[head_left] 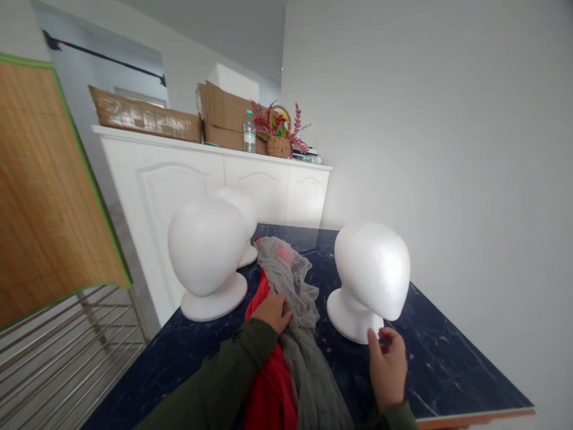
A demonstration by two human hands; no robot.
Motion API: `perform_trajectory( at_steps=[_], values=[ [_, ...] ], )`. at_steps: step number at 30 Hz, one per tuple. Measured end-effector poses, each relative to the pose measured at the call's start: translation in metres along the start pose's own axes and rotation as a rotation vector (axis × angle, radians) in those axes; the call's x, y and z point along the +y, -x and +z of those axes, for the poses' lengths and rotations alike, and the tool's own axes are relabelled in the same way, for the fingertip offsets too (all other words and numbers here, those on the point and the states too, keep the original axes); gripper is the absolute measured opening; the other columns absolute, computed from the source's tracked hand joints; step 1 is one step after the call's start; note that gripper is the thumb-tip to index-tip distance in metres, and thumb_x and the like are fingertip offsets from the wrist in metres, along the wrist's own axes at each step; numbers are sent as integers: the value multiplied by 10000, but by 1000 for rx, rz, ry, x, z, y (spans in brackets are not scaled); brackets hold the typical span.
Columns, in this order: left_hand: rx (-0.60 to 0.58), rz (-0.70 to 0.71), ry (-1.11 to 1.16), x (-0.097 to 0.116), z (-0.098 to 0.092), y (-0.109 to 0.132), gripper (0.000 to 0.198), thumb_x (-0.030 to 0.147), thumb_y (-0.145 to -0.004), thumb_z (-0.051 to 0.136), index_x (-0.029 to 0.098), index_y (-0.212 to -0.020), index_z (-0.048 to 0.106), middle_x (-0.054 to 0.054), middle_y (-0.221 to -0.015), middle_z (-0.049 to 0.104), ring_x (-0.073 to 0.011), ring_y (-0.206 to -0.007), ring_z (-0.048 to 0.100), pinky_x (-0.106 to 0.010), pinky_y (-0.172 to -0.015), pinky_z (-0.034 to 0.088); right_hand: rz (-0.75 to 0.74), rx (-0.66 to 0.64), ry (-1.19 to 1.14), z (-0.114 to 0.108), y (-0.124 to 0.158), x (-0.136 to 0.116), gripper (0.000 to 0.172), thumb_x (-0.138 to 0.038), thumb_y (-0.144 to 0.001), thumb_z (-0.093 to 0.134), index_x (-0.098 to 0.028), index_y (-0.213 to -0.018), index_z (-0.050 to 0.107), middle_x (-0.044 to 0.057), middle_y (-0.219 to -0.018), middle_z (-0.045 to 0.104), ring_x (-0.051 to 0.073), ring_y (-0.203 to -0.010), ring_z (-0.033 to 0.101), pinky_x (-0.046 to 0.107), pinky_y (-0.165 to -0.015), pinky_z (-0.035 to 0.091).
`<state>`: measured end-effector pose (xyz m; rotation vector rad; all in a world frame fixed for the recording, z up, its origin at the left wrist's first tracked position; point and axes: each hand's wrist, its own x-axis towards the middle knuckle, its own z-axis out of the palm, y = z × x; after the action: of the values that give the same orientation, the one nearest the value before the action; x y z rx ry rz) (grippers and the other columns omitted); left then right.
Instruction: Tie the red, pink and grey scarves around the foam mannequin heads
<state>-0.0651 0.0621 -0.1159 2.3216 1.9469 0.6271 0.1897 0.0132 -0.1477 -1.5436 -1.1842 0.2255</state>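
My left hand (274, 312) lies on a grey scarf (290, 298) that is draped over a red cloth (271, 388) on the dark marbled table (447, 364). Its fingers press into the grey fabric and look closed on it. My right hand (388, 369) hovers just in front of the base of the right white foam head (371, 278), fingers loosely curled and apart, holding nothing. A second foam head (206, 254) stands to the left of the cloths, and a third (242, 209) sits behind it.
A white cabinet (201, 179) behind the table carries cardboard boxes (224, 116), a water bottle (249, 131) and a flower basket (279, 134). A bamboo mat (40, 197) and a metal rack (58, 352) stand at the left. A plain wall runs along the right.
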Motion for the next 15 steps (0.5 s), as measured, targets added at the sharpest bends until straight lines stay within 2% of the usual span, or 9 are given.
perform_trajectory(
  at_steps=[2, 4, 6, 9, 11, 13, 15],
  values=[
    [-2, -10, 1, 3, 3, 0, 304, 359, -673, 548, 121, -861, 530, -130, -897, 552, -256, -877, 515, -358, -769, 397, -27, -271, -59, 9, 18, -12, 422, -459, -755, 438, -115, -986, 515, 104, -898, 567, 185, -749, 535, 308, -696, 431],
    [-39, -4, 4, 7, 5, 0, 235, 317, -688, 536, 129, -828, 543, -117, -857, 564, -256, -863, 520, -365, -769, 391, -104, -540, -29, 23, 28, -28, 454, -447, -746, 458, -117, -1052, 518, 115, -981, 571, 203, -836, 542, 321, -776, 414],
    [-64, 18, 37, 9, 7, -1, 138, 256, -735, 473, 149, -778, 548, -82, -804, 575, -225, -817, 533, -343, -750, 394, -151, -702, 50, 38, 30, -47, 542, -465, -727, 477, -112, -1138, 481, 128, -1055, 554, 226, -926, 527, 345, -838, 383],
    [25, 78, 219, 10, 5, -2, 146, 237, -777, 415, 165, -778, 542, -48, -794, 582, -180, -781, 533, -301, -728, 399, -187, -858, 131, 54, 24, -72, 649, -518, -667, 526, -94, -1154, 462, 145, -1066, 551, 253, -986, 510, 362, -845, 371],
    [118, 102, 403, 10, 2, -2, 145, 241, -779, 420, 161, -807, 537, -41, -802, 585, -165, -768, 533, -283, -720, 405, -202, -937, 162, 62, 22, -84, 657, -517, -589, 599, -87, -1077, 509, 151, -1022, 572, 272, -954, 527, 364, -801, 389],
    [162, 100, 574, 11, 0, 0, 132, 233, -765, 439, 160, -824, 533, -32, -796, 588, -153, -747, 537, -270, -703, 416, -187, -980, 129, 69, 22, -89, 527, -450, -574, 624, -93, -958, 563, 135, -922, 608, 264, -867, 560, 349, -736, 410],
    [152, 105, 723, 12, 1, 2, 125, 217, -752, 451, 161, -831, 530, -28, -793, 590, -146, -738, 543, -264, -696, 426, -148, -979, -23, 75, 23, -87, 334, -341, -625, 576, -112, -869, 589, 101, -846, 626, 230, -814, 574, 320, -713, 417]
  ],
)
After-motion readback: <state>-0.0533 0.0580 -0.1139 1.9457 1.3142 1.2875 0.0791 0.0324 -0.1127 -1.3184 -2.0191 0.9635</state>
